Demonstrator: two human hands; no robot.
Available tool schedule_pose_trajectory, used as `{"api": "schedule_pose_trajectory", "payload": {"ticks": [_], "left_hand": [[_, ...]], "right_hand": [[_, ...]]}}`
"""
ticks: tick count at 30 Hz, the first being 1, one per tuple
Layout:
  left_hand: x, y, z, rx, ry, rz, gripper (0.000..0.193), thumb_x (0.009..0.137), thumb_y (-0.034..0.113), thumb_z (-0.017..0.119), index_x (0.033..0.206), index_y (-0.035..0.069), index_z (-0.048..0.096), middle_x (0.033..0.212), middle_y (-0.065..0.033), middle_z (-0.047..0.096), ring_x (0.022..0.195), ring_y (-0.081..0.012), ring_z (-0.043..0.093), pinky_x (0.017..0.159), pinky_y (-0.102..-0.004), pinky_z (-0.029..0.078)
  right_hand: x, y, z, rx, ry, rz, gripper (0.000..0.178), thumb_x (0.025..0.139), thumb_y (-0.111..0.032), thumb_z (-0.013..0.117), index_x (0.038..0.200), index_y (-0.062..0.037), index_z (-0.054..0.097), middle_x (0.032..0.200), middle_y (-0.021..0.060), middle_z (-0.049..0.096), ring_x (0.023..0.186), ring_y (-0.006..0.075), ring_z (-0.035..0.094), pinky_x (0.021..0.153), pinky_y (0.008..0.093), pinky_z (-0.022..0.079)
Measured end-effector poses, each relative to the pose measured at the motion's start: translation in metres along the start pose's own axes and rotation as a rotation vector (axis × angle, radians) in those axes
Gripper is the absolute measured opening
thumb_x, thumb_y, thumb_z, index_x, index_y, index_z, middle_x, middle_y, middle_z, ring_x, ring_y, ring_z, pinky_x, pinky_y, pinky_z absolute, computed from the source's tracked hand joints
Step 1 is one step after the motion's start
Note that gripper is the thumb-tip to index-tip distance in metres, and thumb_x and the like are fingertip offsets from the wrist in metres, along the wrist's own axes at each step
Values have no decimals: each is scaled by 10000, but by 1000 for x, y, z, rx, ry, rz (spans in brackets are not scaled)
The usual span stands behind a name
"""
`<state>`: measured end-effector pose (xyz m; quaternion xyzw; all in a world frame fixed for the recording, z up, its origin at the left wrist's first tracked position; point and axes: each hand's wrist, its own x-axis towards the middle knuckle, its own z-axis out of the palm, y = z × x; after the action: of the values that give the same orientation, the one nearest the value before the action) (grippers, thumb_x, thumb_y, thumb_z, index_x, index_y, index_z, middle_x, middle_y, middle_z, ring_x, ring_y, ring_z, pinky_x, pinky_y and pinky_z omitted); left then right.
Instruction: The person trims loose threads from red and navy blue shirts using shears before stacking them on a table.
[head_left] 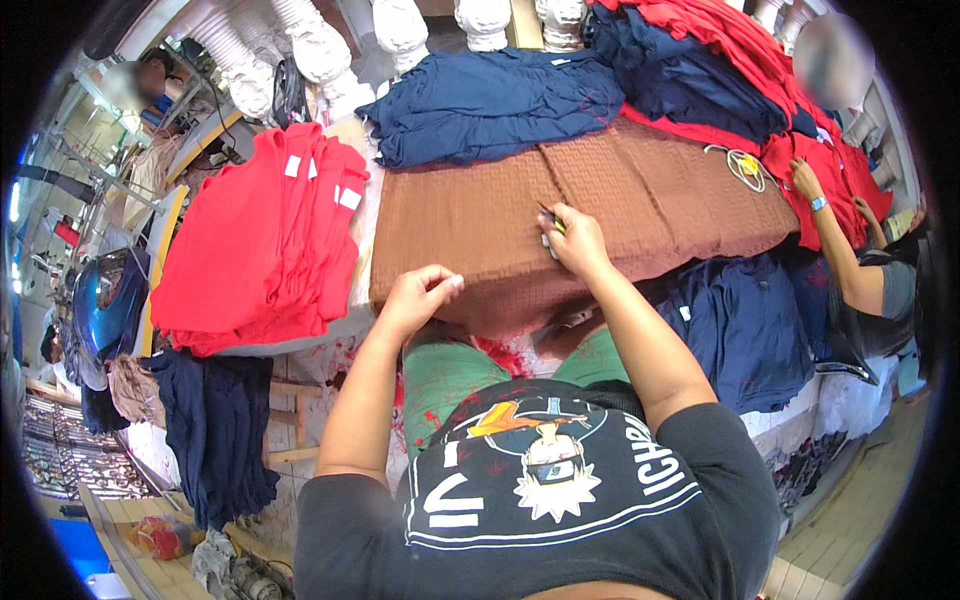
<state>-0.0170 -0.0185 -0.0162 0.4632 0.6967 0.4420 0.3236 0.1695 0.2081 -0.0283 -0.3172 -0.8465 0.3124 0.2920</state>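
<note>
My right hand (pixel 574 240) is closed around small yellow-and-black thread snips (pixel 556 222), with the dark pointed tip showing past the fingers. It hovers over the brown patterned cloth (pixel 460 215) that covers the table before me. At the cloth's near left edge is my left hand (pixel 415 303), its fingers curled in and the thumb close to them. A white patch shows at its fingertips; whether that is a wrapping or something held, I cannot tell. A pile of red garments (pixel 265 240) with white labels lies left of this hand.
Navy garments (pixel 490 105) lie along the table's far side, beside a red-and-navy heap (pixel 690 75). A coiled cord (pixel 745 168) rests at the right. Another person's arm (pixel 838 235) handles red cloth there. More navy garments (pixel 740 330) are piled near my right elbow.
</note>
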Motion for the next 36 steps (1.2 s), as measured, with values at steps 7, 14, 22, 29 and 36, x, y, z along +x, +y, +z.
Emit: {"api": "schedule_pose_trajectory", "payload": {"ticks": [7, 14, 22, 29, 36], "left_hand": [[36, -8, 19, 545, 557, 283, 69, 826, 130, 643, 875, 82, 651, 854, -75, 639, 798, -250, 608, 712, -377, 484], [45, 2, 23, 633, 586, 402, 90, 788, 124, 672, 875, 108, 658, 886, -49, 649, 804, -247, 607, 702, -366, 493], [40, -1, 19, 659, 607, 343, 94, 783, 121, 675, 875, 110, 660, 891, -53, 651, 806, -245, 610, 704, -365, 492], [40, -7, 19, 632, 610, 328, 83, 791, 103, 663, 873, 96, 655, 887, -65, 651, 815, -265, 610, 722, -375, 488], [34, 65, -39, -391, 20, 35, 172, 871, 139, 658, 980, 5, 651, 885, -29, 655, 765, -114, 595, 678, -253, 479]], "right_hand": [[80, -1, -8, -203, 94, -247, 280, 798, -38, 587, 1052, -117, 673, 1127, 114, 599, 961, 333, 623, 808, 419, 512], [229, 42, 17, -307, 304, -129, 200, 767, -109, 667, 967, -117, 678, 1130, 130, 619, 911, 354, 637, 814, 425, 510], [153, -37, -66, 135, -141, -299, 165, 803, -66, 699, 907, 10, 594, 789, 88, 630, 788, 174, 628, 720, 293, 483], [53, -53, -103, 94, -652, -277, 138, 735, 15, 638, 866, 16, 595, 823, 162, 637, 815, 296, 656, 711, 356, 487], [36, -21, -82, -5, -807, -209, 202, 763, -104, 678, 927, 10, 651, 906, 180, 664, 857, 340, 642, 739, 391, 492]]}}
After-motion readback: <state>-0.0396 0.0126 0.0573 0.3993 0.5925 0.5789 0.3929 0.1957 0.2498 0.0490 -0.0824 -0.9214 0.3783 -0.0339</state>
